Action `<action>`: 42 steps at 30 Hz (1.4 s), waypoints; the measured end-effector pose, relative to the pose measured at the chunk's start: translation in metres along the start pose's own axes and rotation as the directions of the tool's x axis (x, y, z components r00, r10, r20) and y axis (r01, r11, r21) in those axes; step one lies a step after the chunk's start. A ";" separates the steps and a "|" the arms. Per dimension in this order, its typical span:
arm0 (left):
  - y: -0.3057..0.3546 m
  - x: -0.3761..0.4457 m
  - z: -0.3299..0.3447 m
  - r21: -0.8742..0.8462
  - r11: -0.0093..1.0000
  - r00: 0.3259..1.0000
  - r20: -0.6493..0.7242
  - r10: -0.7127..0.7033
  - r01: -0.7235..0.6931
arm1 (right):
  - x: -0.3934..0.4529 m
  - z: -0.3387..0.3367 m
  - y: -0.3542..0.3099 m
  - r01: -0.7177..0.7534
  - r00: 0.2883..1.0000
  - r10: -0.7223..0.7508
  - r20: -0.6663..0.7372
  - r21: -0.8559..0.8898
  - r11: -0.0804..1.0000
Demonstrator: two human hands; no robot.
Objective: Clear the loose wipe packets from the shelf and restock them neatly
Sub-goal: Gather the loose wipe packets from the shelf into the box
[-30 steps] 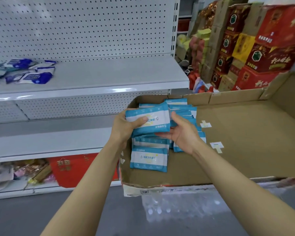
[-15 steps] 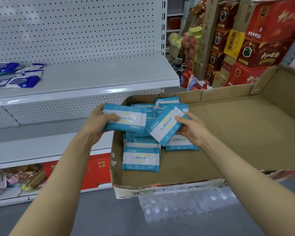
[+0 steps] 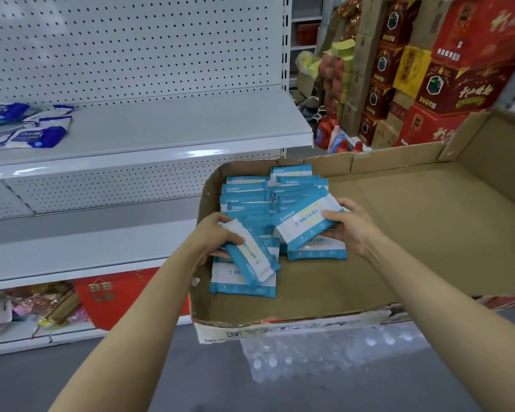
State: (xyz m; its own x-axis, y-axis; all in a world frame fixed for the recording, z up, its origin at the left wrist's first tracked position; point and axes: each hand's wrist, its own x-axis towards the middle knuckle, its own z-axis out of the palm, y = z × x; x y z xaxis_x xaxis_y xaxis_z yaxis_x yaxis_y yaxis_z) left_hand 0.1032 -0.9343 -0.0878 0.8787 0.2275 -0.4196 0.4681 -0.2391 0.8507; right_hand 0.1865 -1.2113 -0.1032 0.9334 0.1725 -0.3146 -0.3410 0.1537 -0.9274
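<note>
Two blue-and-white wipe packets are lifted above the pile of packets [image 3: 268, 200] lying in the left end of an open cardboard box [image 3: 399, 233]. The left packet [image 3: 250, 254] is tilted, its long axis running from 10 to 4 o'clock; the left hand [image 3: 213, 236] grips its upper end, thumb curled over the top face and fingers tucked beneath. The right packet [image 3: 306, 224] slants from 8 to 2 o'clock, printed face up; the right hand [image 3: 351, 230] pinches its right end, thumb on top and fingers wrapped under the edge. The two packets sit just beside each other, apart, with flat packets below them at 6 o'clock of each hand. The rest of the pile spreads toward 12 o'clock, up to the box's far wall. At 10 o'clock from the box, a grey metal shelf [image 3: 176, 126] carries a loose heap of darker blue-and-white packets [image 3: 27, 126] at its far left, well apart from the hands. Stacked red cartons [image 3: 458, 69] rise at 1 o'clock behind the box. Under the box's near edge, at 6 o'clock, lies a shrink-wrapped pack of water bottles [image 3: 309, 355].
</note>
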 end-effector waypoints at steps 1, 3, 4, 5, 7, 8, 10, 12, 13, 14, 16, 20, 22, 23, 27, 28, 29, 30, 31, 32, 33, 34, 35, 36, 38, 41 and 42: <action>0.005 -0.001 -0.003 0.008 0.999 0.999 -0.005 0.038 -0.038 | 0.001 -0.003 0.001 -0.003 1.000 0.003 -0.009 -0.003 1.000; 0.019 -0.002 -0.010 0.074 0.986 0.988 0.033 0.149 -0.151 | 0.002 -0.007 0.002 -0.007 1.000 0.007 -0.023 0.000 1.000; 0.028 -0.004 -0.012 0.117 0.971 0.976 0.084 0.202 -0.211 | 0.003 -0.008 0.004 -0.012 1.000 0.012 -0.028 0.004 1.000; 0.036 -0.005 -0.012 0.194 0.941 0.956 0.150 0.250 -0.277 | 0.003 -0.009 0.005 -0.016 0.999 0.017 -0.030 0.006 1.000; 0.050 -0.004 -0.005 0.489 0.765 0.902 0.322 0.288 -0.419 | 0.003 -0.012 0.008 -0.027 0.999 0.027 -0.029 0.005 1.000; 0.056 -0.002 0.002 0.624 0.627 0.879 0.404 0.252 -0.467 | 0.003 -0.012 0.008 -0.032 0.999 0.032 -0.022 -0.002 0.999; 0.059 0.001 0.022 0.766 0.406 0.859 0.500 0.111 -0.498 | 0.001 -0.014 0.010 -0.045 0.999 0.045 -0.001 -0.023 0.999; 0.050 0.006 0.041 0.816 0.252 0.849 0.527 0.044 -0.520 | -0.001 -0.017 0.011 -0.066 0.997 0.067 0.028 -0.040 0.997; 0.043 0.008 0.049 0.819 0.197 0.841 0.535 0.073 -0.538 | -0.002 -0.018 0.012 -0.076 0.996 0.079 0.044 -0.063 0.995; 0.036 0.010 0.054 0.812 0.163 0.827 0.543 0.143 -0.561 | -0.003 -0.019 0.014 -0.080 0.994 0.086 0.061 -0.094 0.992; 0.026 0.010 0.052 0.788 0.136 0.774 0.530 0.346 -0.600 | -0.005 -0.023 0.018 -0.068 0.992 0.083 0.094 -0.157 0.985; -0.011 0.001 0.029 0.738 0.061 0.670 0.571 0.474 -0.673 | -0.011 -0.028 0.032 0.021 0.993 0.025 0.113 -0.386 0.922; -0.037 -0.006 0.022 0.797 -0.071 0.743 0.587 0.322 -0.599 | -0.012 -0.030 0.037 0.116 0.991 -0.053 0.125 -0.580 0.806; -0.049 -0.006 0.021 0.814 -0.156 0.759 0.579 0.297 -0.560 | -0.013 -0.031 0.038 0.158 0.987 -0.089 0.135 -0.697 0.699; -0.056 -0.002 0.028 0.856 -0.245 0.729 0.517 0.449 -0.456 | -0.013 -0.031 0.042 0.170 0.976 -0.196 0.098 -0.902 0.397; -0.052 -0.002 0.031 0.875 -0.222 0.736 0.483 0.473 -0.431 | -0.011 -0.028 0.042 0.168 0.969 -0.234 0.078 -0.901 0.399; -0.050 -0.002 0.034 0.896 -0.193 0.754 0.442 0.486 -0.400 | -0.009 -0.026 0.041 0.165 0.963 -0.263 0.060 -0.903 0.398; -0.051 -0.002 0.039 0.915 -0.165 0.776 0.401 0.487 -0.369 | -0.007 -0.023 0.040 0.165 0.957 -0.284 0.056 -0.911 0.378; -0.052 -0.004 0.043 0.929 -0.137 0.794 0.365 0.486 -0.344 | -0.006 -0.020 0.040 0.168 0.952 -0.298 0.065 -0.928 0.333; -0.055 -0.007 0.047 0.938 -0.104 0.810 0.339 0.478 -0.331 | -0.005 -0.018 0.041 0.180 0.945 -0.314 0.090 -0.946 0.271; -0.058 -0.009 0.048 0.942 -0.065 0.823 0.321 0.468 -0.331 | -0.005 -0.016 0.042 0.196 0.936 -0.329 0.123 -0.961 0.197; -0.062 -0.011 0.049 0.939 -0.034 0.826 0.317 0.466 -0.341 | -0.006 -0.015 0.044 0.215 0.927 -0.338 0.164 -0.970 0.117; -0.065 -0.013 0.047 0.934 -0.033 0.816 0.327 0.476 -0.355 | -0.008 -0.014 0.047 0.238 0.914 -0.346 0.212 -0.971 0.033; -0.068 -0.014 0.044 0.932 -0.054 0.806 0.339 0.485 -0.359 | -0.010 -0.013 0.051 0.255 0.903 -0.345 0.255 -0.966 -0.045; -0.069 -0.014 0.040 0.941 -0.067 0.828 0.325 0.456 -0.333 | -0.012 -0.010 0.053 0.247 0.894 -0.341 0.289 -0.955 -0.163; -0.058 -0.014 0.039 0.955 -0.048 0.879 0.287 0.381 -0.292 | -0.015 0.000 0.049 0.228 0.892 -0.350 0.287 -0.953 -0.200; -0.055 -0.015 0.040 0.951 -0.050 0.880 0.301 0.367 -0.305 | -0.017 0.004 0.046 0.261 0.879 -0.364 0.308 -0.950 -0.174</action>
State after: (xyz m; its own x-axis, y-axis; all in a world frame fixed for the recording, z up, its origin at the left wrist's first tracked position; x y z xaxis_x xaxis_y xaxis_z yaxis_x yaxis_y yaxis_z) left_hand 0.0684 -0.9619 -0.1407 0.9733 -0.1720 -0.1522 -0.2025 -0.9552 -0.2158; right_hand 0.1540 -1.2031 -0.1400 0.9101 0.3954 0.1238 0.4088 -0.9056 -0.1128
